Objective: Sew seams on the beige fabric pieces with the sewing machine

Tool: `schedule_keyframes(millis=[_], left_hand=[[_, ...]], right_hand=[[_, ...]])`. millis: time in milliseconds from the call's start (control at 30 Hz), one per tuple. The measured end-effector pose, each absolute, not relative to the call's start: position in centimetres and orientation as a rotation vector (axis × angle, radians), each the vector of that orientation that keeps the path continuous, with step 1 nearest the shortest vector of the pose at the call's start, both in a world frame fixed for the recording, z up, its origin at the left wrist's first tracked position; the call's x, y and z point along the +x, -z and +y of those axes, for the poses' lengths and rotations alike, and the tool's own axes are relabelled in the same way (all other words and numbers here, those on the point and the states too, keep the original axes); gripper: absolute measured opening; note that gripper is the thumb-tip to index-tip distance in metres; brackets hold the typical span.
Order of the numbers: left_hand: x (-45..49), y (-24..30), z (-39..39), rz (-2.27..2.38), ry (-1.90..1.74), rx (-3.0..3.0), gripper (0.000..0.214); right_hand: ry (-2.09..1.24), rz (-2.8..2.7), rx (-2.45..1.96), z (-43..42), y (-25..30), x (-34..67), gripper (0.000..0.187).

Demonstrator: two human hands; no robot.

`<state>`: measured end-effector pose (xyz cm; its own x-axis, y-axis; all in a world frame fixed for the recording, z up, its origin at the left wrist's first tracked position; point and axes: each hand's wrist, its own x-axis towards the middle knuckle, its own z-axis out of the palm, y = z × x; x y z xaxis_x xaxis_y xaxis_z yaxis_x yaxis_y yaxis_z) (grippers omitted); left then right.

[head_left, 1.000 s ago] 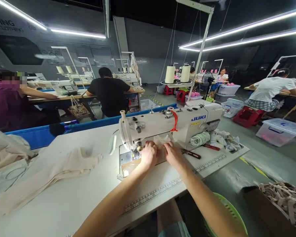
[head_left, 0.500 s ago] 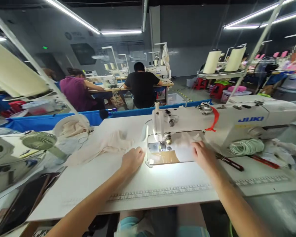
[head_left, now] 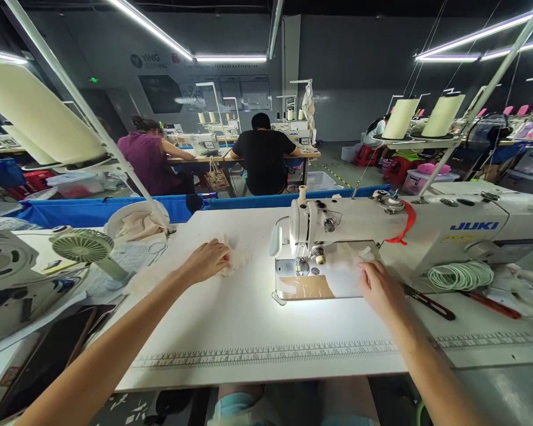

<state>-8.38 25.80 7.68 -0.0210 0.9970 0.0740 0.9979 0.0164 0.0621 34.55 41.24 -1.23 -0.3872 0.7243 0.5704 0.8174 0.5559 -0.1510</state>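
A white JUKI sewing machine (head_left: 426, 222) stands on the white table (head_left: 249, 319), its lamp lighting the needle plate (head_left: 306, 278). My left hand (head_left: 206, 260) reaches out to the left and closes its fingers on a beige fabric piece (head_left: 233, 260) lying on the table. My right hand (head_left: 379, 287) rests flat, fingers spread, on a pale fabric piece (head_left: 342, 272) just right of the needle. More beige fabric (head_left: 140, 225) is heaped at the far left of the table.
A small green fan (head_left: 86, 248) stands at the left. A coil of pale cord (head_left: 462, 275), dark snips (head_left: 429, 302) and red-handled scissors (head_left: 493, 302) lie right of the machine. Two thread cones (head_left: 426, 115) stand behind. Other people sew at tables beyond a blue divider (head_left: 93, 210).
My left hand has left the needle area and moved left across the table onto the beige fabric piece. My right hand stays by the needle. The view has swung left.
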Motion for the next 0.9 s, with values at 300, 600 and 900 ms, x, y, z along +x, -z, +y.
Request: schedule_keyframes(millis=[300,600,900], left_hand=[[-5.2,-6.1,25.2,-2.314,0.924,-2.535,0.029],[2.0,-5.1,30.2,-2.426,1.047,-2.882,0.026],[3.7,-1.7,32.1,-2.650,1.218,-2.630,0.019]], right_hand=[[-0.188,-2.669,-0.668,31.5,-1.6,27.6,0.028],[0.200,-2.786,-0.583,33.6,-1.6,24.7,0.019],[0.159,-2.714,-0.595,34.0,-1.1,25.2,0.023]])
